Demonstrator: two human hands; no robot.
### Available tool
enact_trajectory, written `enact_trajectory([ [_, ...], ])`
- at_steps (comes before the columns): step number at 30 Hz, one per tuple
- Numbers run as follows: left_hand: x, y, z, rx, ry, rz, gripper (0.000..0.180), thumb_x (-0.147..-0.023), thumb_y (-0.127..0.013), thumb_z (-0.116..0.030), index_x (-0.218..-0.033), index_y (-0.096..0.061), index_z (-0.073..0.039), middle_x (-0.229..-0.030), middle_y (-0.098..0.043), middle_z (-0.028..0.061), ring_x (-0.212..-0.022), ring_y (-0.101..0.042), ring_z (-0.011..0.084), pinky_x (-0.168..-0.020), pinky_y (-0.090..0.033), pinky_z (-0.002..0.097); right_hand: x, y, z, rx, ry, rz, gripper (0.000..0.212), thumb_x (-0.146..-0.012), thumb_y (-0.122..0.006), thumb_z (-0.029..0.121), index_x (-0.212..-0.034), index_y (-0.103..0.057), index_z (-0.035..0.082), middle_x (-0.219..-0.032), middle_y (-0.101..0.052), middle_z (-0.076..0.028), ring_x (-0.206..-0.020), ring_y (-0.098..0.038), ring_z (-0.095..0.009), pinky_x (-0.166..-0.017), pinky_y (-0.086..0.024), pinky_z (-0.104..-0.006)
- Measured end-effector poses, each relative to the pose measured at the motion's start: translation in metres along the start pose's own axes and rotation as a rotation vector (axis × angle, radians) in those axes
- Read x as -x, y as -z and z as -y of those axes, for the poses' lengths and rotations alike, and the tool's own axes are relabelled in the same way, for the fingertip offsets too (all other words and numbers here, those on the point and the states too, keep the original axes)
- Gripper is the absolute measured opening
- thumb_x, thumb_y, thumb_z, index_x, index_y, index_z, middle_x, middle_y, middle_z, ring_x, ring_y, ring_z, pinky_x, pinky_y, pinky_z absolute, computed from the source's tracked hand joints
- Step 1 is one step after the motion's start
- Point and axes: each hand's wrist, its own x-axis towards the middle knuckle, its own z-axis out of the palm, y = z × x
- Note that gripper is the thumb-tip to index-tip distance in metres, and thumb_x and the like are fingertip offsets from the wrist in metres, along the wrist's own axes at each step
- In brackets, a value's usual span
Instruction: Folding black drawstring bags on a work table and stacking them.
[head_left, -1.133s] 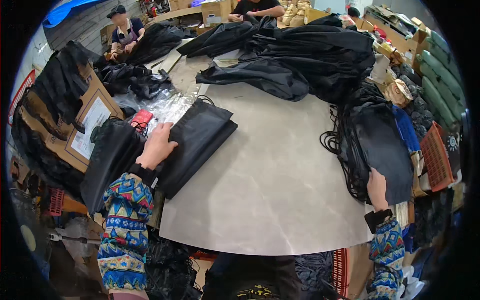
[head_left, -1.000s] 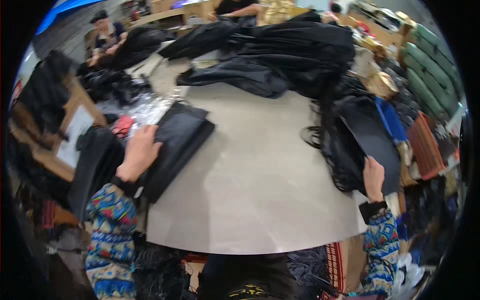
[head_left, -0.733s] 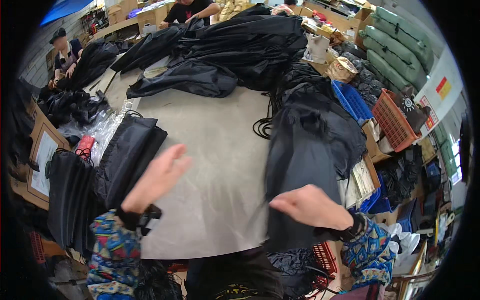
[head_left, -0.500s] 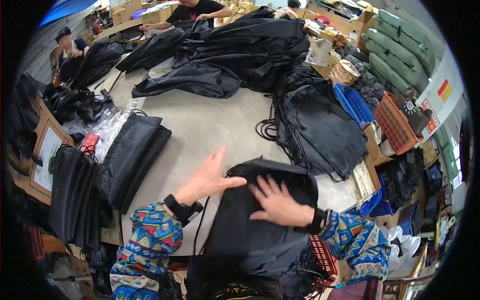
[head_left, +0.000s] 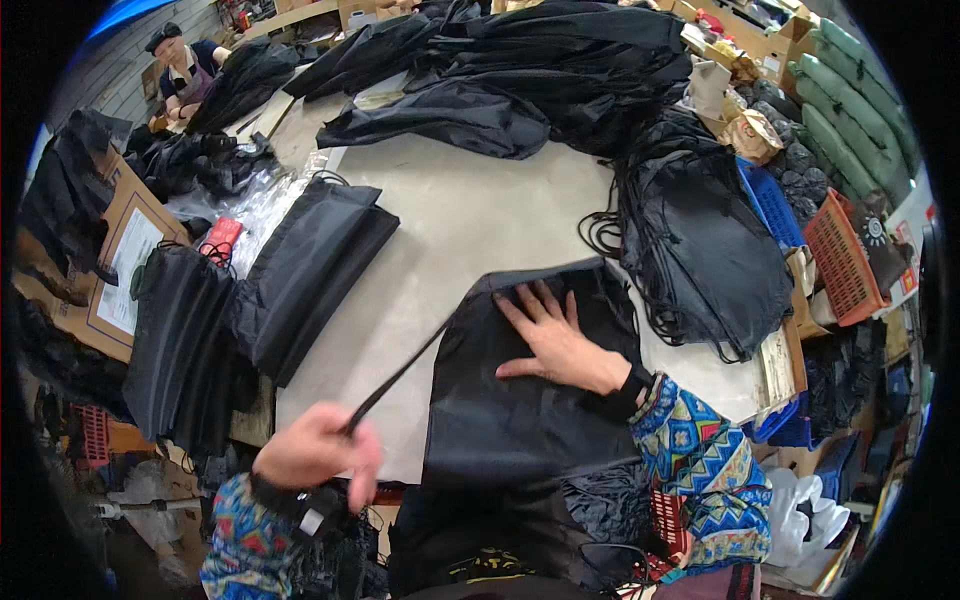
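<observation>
A black drawstring bag (head_left: 530,420) lies flat at the table's near edge, in front of my body. Spread over its upper part, my right hand (head_left: 560,345) presses the fabric with fingers apart. My left hand (head_left: 318,452), somewhat blurred, is closed around a black cord (head_left: 400,368). That cord runs taut from the bag's upper left corner down to my fist. Right of the bag rests a pile of similar black drawstring bags (head_left: 700,250), their cords looped at its left side. Folded black bags (head_left: 315,280) lie at the left.
A heap of black fabric (head_left: 560,70) covers the table's far side. Along the right stand a blue crate (head_left: 770,205) and an orange basket (head_left: 845,260). A cardboard box (head_left: 125,270) and a red object (head_left: 221,240) are at the left. A person (head_left: 182,75) works at far left.
My left hand has moved from above the bag down and left, drawing the cord taut. My right hand stays on the bag, now spread nearer its top edge. The view has shifted.
</observation>
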Motion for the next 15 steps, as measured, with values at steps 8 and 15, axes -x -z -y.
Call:
enact_trajectory([
  [8,0.005,-0.065,-0.024,0.085,-0.188,1.394,0.027,-0.100,-0.041,-0.014,-0.096,-0.061,0.003,-0.095,-0.066,0.0129,-0.090,-0.063,0.0240,-0.085,-0.048,0.0368,-0.070,-0.002,0.012,-0.014,0.112,-0.142,0.100,-0.074,-0.063,0.065,-0.146,-0.025,0.006,-0.148,-0.025,-0.026,-0.139,-0.018,-0.046,-0.105,-0.014,-0.0695],
  [15,-0.123,-0.002,0.013,-1.560,-0.371,-0.394,0.018,-0.082,-0.060,-0.013,-0.094,-0.062,0.001,-0.104,-0.062,0.0169,-0.106,-0.054,0.0320,-0.088,-0.045,0.0381,-0.058,0.009,0.040,0.071,0.123,-0.643,0.042,-0.075,-0.064,0.010,-0.115,-0.053,0.006,-0.102,-0.059,-0.014,-0.099,-0.055,-0.033,-0.084,-0.043,-0.0441],
])
